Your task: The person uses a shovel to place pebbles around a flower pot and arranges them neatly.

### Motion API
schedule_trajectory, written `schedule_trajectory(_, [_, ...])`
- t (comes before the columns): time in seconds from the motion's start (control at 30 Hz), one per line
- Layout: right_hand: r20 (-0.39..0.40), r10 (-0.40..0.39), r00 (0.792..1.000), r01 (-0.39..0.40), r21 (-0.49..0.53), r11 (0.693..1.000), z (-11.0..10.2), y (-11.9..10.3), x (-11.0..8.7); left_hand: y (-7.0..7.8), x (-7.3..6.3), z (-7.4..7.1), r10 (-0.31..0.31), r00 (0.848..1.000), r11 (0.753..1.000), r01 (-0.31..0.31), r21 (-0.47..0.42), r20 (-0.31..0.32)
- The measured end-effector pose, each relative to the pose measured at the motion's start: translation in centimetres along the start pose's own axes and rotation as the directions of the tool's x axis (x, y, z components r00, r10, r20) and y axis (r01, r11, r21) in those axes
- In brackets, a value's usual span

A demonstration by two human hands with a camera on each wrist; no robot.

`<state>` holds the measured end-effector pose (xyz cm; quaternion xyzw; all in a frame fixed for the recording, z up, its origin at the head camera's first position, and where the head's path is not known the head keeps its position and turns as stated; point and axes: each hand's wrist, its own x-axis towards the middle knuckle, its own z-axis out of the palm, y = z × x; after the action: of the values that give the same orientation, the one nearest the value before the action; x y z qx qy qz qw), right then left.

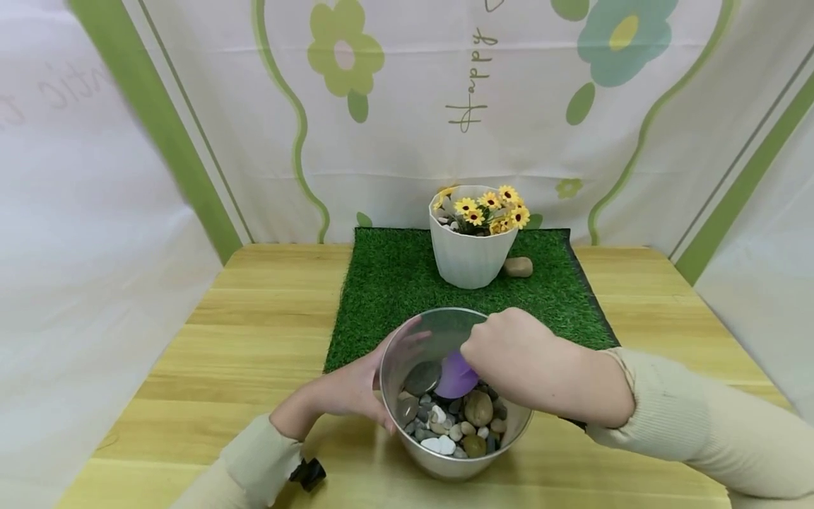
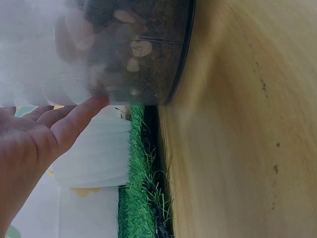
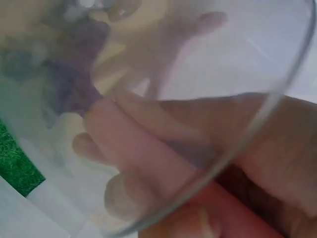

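R hand (image 1: 509, 357) clamped on pink handle (image 3: 237, 210) of purple plastic scoop (image 1: 455, 377); blade at 8–9 o'clock from grip, inside clear round bucket (image 1: 439, 466) w/ mixed pebbles (image 1: 451, 429); L hand (image 1: 352, 389), fingers apart, touching bucket's 9 o'clock.

In the head view, the right hand (image 1: 511, 353) hides the handle of a purple trowel (image 1: 454, 378) and part of the clear bucket's (image 1: 439, 464) rim, a white flowerpot (image 1: 469, 265) covers the left end of a brown stone (image 1: 520, 266), and a black object (image 1: 311, 474) by the left sleeve (image 1: 262, 456) is too small to identify. In the right wrist view, the trowel's blade and the left hand (image 3: 148, 57) blur behind the bucket's wall. The left wrist view's edges cut off the bucket's upper part.
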<state>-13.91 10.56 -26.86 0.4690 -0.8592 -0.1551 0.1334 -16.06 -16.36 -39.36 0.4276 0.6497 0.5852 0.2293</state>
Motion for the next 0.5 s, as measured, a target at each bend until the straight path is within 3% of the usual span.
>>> schedule_trajectory(0.27, [0.077,0.033,0.996,-0.043,0.137,0.990,0.06,-0.26,0.35,0.09,0.09,0.16,-0.019,1.000,1.000,0.019,0.004,-0.008])
schedule_trajectory(0.5, [0.057,0.027,0.998,-0.034,0.134,0.990,0.66,-0.73,0.13,-0.03,-0.05,0.09,-0.012,1.000,1.000,0.012,0.010,-0.011])
